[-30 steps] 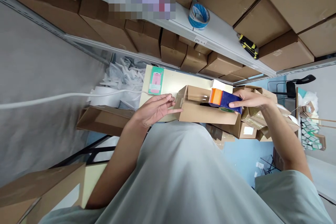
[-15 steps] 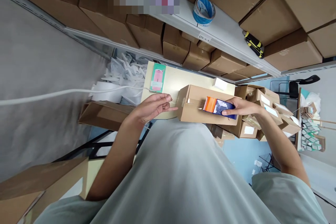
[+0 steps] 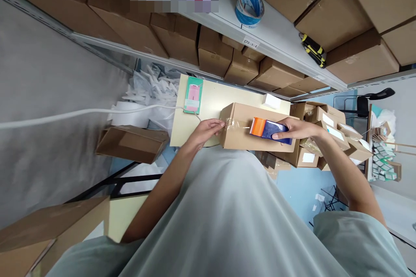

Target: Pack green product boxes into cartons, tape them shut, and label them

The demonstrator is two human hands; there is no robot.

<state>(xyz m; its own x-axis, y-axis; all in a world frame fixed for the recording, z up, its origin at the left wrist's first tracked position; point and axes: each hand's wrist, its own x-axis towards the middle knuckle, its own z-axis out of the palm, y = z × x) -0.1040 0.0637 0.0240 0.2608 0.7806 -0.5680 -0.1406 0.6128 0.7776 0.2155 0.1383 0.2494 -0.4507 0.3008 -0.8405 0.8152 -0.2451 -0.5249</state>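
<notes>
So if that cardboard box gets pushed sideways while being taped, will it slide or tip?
The cardboard box is low and wide, so tipping seems unlikely. It sits on a smooth table, so it could slide; the left hand braces its end.

Person wears a loose, pale grey-green short-sleeved shirt, plain and unmarked; both forearms bare, no watch, rings or gloves visible.

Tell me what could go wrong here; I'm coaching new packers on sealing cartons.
1. The cardboard box sits at the edge of the small table, so pressure from the tape dispenser might push it off.
2. The left hand pins only the tape's end at the box corner; the clear strip could wrinkle or lift.
3. The right hand has its grip near the orange blade end.
</notes>
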